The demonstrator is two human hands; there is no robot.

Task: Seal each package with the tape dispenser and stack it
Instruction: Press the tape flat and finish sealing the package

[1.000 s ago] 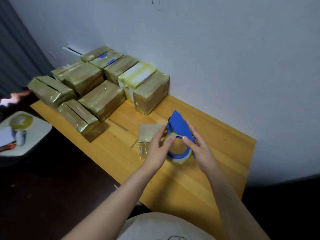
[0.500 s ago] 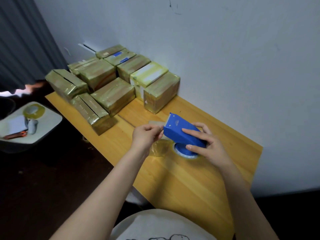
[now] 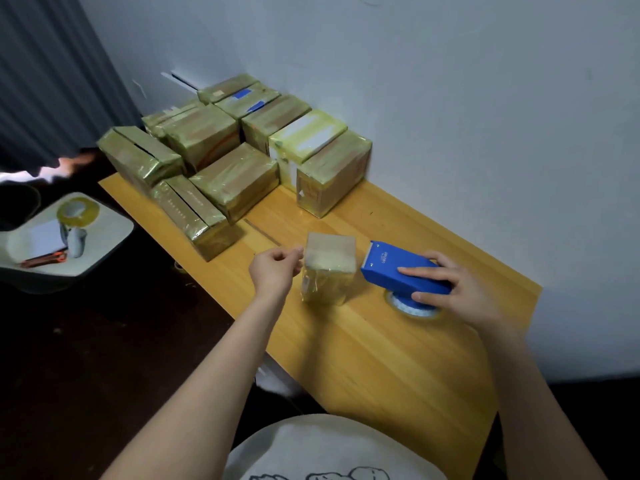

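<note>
Our right hand (image 3: 462, 289) grips the blue tape dispenser (image 3: 403, 271), now drawn away to 3 o'clock. Our left hand (image 3: 273, 271) pinches what seems the tape end (image 3: 300, 251) beside the small package (image 3: 329, 268) at centre, so sealing has begun. The white tray (image 3: 110, 230) at 9 o'clock holds a tape roll (image 3: 64, 214).

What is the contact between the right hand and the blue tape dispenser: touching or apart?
Touching. Head view: the right hand grips the blue tape dispenser, index finger along its top, thumb against its near side.
</note>
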